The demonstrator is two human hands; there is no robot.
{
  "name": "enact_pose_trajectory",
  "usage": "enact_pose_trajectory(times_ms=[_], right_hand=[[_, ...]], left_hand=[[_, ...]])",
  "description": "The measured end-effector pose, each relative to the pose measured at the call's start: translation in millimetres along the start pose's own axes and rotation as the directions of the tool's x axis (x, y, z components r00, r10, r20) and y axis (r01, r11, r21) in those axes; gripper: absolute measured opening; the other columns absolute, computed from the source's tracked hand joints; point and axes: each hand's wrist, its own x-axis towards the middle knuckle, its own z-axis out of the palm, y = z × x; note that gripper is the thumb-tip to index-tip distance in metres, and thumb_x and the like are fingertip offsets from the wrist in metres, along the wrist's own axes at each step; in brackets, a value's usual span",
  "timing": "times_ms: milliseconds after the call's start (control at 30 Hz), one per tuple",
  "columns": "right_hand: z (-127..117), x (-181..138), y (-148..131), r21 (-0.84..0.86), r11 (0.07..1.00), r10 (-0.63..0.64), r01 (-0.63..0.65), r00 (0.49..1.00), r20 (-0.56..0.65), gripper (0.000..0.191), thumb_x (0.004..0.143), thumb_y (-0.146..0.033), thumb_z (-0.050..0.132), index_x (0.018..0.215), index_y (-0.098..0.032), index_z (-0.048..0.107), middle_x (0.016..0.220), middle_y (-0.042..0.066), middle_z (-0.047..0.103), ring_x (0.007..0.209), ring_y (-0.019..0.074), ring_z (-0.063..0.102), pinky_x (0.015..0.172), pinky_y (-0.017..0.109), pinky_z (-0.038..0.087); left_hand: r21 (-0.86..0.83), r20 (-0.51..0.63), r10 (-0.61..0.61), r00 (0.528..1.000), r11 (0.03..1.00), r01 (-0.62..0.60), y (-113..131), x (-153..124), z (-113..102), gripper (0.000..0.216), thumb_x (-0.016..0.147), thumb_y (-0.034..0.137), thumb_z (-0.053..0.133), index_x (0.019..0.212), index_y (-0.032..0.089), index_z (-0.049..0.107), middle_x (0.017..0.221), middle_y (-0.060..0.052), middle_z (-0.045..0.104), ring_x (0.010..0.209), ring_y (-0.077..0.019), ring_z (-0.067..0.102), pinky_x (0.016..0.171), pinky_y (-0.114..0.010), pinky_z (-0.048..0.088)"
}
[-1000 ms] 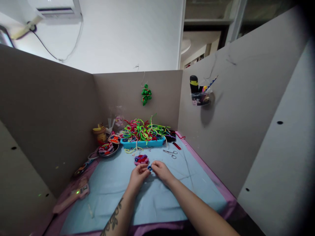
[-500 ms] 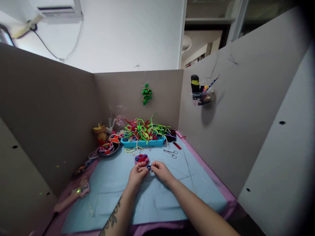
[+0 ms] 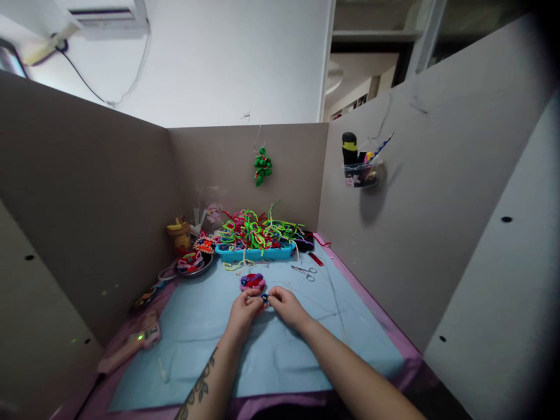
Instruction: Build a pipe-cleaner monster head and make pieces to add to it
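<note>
At the middle of the blue mat (image 3: pixel 284 361), your two hands meet fingertip to fingertip. The left hand (image 3: pixel 242 312) and right hand (image 3: pixel 286 306) are both closed in a pinch on the small blue piece (image 3: pixel 264 298). Left fingers (image 3: pixel 254 296) are on its left side, right fingers (image 3: pixel 273 298) on its right.

- The piece sits in the gap between the two pinches, just above the mat. I can't tell if it touches the cloth.
- Neither hand is nearer, since both are on it.
- It's too small here to read its long axis. The grip line runs left-right across you.
- Forearms come in from the near edge and converge on that point. The left one is tattooed.

Outward from there:
- The red-purple bundle (image 3: pixel 252 282) lies on the mat just beyond your left fingertips, close but apart from the blue piece.
- The scissors (image 3: pixel 305 271) lie farther back and to the right, with a small red item (image 3: pixel 315 259) behind them.
- The blue tray (image 3: pixel 254 253) sits across the far edge of the mat, heaped with pipe cleaners (image 3: pixel 258 230), mostly green, red and pink. A few strands spill over its front.
- The metal dish (image 3: pixel 192 268) is back left and holds small coloured pieces.
- The pink tool (image 3: pixel 131 344) is off the mat on the left of the worktop (image 3: pixel 394 338), with a green light showing on it.
- Cardboard walls stand on three sides. A green ornament (image 3: pixel 262 167) hangs on the back wall, and a clear cup (image 3: pixel 361 172) with pens is stuck on the right wall.
</note>
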Motion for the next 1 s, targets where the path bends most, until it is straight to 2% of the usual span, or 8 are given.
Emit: enact_pose_trajectory(times_ms=[333, 600, 800, 1000], right_hand=[[-0.3, 1.8, 8.7, -0.034, 0.999, -0.002, 0.002, 1.0, -0.008, 0.011, 0.074, -0.028, 0.052, 0.069, -0.018, 0.052, 0.06, -0.005, 0.05, 0.058, 0.0122, 0.045, 0.059, 0.025, 0.035], [-0.3, 1.1, 6.4, -0.061, 0.998, 0.008, -0.009, 1.0, -0.021, 0.011, 0.074, -0.028, 0.052, 0.068, -0.019, 0.052, 0.06, -0.005, 0.048, 0.057, 0.0122, 0.043, 0.058, 0.025, 0.034], [-0.2, 0.2, 3.4, -0.071, 0.997, 0.021, -0.023, 0.999, -0.025, 0.011, 0.072, -0.029, 0.052, 0.066, -0.019, 0.051, 0.058, -0.006, 0.045, 0.057, 0.012, 0.041, 0.057, 0.025, 0.033], [0.4, -0.4, 2.1, -0.056, 0.998, 0.029, -0.031, 0.999, -0.027, 0.01, 0.072, -0.028, 0.054, 0.067, -0.019, 0.052, 0.057, -0.007, 0.044, 0.056, 0.0116, 0.041, 0.057, 0.024, 0.032]], left_hand=[[0.06, -0.011, 0.01, 1.0, 0.998, -0.01, -0.9, -0.3, 1.4, 0.047, 0.053, 0.029, 0.085, 0.09, 0.012, 0.062, 0.061, -0.004, 0.071, 0.054, -0.015, 0.065, 0.048, -0.021, 0.042], [0.102, 0.017, 0.06, 0.998, 0.993, -0.061, -1.1, -2.2, 2.4, 0.048, 0.049, 0.029, 0.086, 0.09, 0.012, 0.069, 0.075, -0.008, 0.074, 0.064, -0.0179, 0.067, 0.054, -0.024, 0.046], [0.147, -0.009, 0.105, 0.994, 0.984, -0.102, -5.1, 1.1, 0.8, 0.038, 0.051, 0.029, 0.084, 0.082, 0.011, 0.073, 0.063, -0.005, 0.072, 0.052, -0.0141, 0.061, 0.052, -0.024, 0.043], [0.161, -0.023, 0.112, 0.993, 0.981, -0.107, -4.4, 2.1, 0.8, 0.033, 0.05, 0.026, 0.084, 0.077, 0.011, 0.073, 0.062, -0.005, 0.072, 0.054, -0.0141, 0.062, 0.054, -0.024, 0.043]])
